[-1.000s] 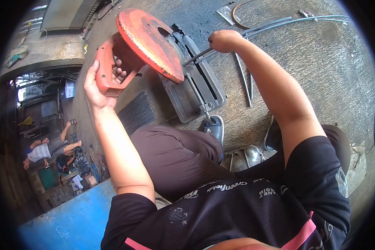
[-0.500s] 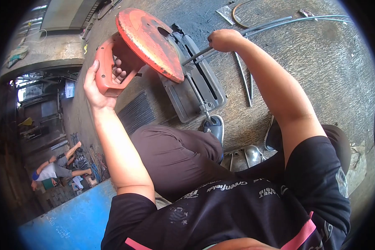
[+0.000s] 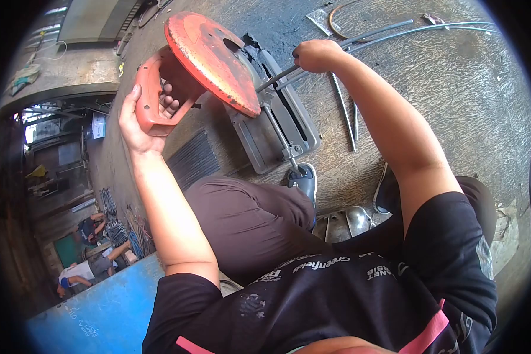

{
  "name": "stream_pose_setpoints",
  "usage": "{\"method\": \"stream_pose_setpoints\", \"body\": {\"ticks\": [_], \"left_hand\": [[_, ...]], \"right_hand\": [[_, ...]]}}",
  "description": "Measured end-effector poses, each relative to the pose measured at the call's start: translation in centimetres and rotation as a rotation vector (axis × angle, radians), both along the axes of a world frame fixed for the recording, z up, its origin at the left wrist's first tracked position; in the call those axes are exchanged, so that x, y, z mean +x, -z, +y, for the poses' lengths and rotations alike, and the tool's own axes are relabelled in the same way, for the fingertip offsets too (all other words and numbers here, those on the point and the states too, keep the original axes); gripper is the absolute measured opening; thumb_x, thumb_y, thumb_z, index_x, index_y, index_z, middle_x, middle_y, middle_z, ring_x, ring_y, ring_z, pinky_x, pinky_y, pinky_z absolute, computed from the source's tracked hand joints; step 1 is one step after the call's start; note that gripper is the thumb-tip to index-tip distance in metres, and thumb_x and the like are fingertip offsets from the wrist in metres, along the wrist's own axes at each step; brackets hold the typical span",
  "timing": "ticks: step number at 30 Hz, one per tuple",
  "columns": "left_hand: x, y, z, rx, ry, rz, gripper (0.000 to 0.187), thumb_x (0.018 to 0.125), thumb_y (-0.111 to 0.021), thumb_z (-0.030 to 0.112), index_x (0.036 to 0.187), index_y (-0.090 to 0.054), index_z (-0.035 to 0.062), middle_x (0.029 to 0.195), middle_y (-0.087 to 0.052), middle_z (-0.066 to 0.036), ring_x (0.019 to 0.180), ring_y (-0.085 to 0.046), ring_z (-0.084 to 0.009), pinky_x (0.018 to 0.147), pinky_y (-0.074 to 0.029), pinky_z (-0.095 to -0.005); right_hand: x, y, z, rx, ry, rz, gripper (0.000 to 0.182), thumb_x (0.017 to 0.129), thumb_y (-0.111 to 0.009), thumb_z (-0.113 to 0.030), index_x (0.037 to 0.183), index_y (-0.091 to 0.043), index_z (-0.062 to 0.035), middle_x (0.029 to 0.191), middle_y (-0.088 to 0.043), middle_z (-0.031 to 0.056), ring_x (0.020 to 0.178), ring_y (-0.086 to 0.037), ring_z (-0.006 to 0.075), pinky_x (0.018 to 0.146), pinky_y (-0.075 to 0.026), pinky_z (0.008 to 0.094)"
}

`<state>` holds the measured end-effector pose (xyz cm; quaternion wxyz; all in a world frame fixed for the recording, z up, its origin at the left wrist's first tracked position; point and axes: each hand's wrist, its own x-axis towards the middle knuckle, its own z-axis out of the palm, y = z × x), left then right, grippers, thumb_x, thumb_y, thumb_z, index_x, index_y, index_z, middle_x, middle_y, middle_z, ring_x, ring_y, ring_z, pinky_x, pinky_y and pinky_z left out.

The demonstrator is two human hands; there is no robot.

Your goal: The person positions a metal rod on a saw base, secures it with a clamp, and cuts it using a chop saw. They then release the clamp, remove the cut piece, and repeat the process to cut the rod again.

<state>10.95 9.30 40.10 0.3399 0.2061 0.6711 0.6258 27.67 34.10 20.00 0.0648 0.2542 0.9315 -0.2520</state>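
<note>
My left hand is wrapped round the red handle of a cut-off saw. The saw's round red guard, worn and scratched, hangs over a grey metal base. My right hand is closed round a thin metal rod, whose left end reaches the base at the guard's edge. A clamp screw runs along the base below the guard. The blade is hidden behind the guard.
Long rods lie on the floor at upper right, with shorter rods below my right hand. A stack of dark rods lies left of the base. A blue surface and two people are at lower left.
At lower left, one person in a light shirt has shifted right and lower, and a second person in dark clothes now shows. My hands and the saw look almost unmoved.
</note>
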Motion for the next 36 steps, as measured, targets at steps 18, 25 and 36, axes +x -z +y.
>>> {"method": "stream_pose_setpoints", "body": {"ticks": [18,25,36], "left_hand": [[0.3,-0.1,0.1,-0.008,-0.027,0.014,0.050,0.087,-0.051,0.037,0.114,-0.053,-0.0045,0.091,-0.061,-0.013,0.076,-0.059,-0.0178,0.074,-0.053,-0.0333],[-0.9,0.1,-0.4,-0.002,0.038,-0.009,0.056,0.089,-0.050,0.040,0.123,-0.047,-0.0054,0.098,-0.059,-0.018,0.083,-0.057,-0.0225,0.080,-0.051,-0.0377],[-0.8,0.1,-0.3,-0.003,0.027,-0.012,0.057,0.089,-0.050,0.039,0.123,-0.047,-0.0061,0.098,-0.058,-0.018,0.083,-0.057,-0.0232,0.081,-0.051,-0.0382]], "right_hand": [[0.5,-0.8,-0.3,-0.010,-0.002,-0.011,0.033,0.087,-0.049,-0.028,0.109,-0.067,-0.0125,0.110,-0.066,0.0104,0.105,-0.061,0.0283,0.089,-0.048,0.0411],[0.5,-0.6,-0.3,-0.003,0.000,-0.002,0.033,0.086,-0.049,-0.028,0.108,-0.068,-0.0118,0.109,-0.067,0.0110,0.104,-0.062,0.0286,0.088,-0.048,0.0409],[0.5,-0.5,-0.3,0.007,-0.007,0.012,0.032,0.086,-0.049,-0.028,0.106,-0.068,-0.0115,0.107,-0.067,0.0110,0.102,-0.063,0.0286,0.087,-0.049,0.0408]]}}
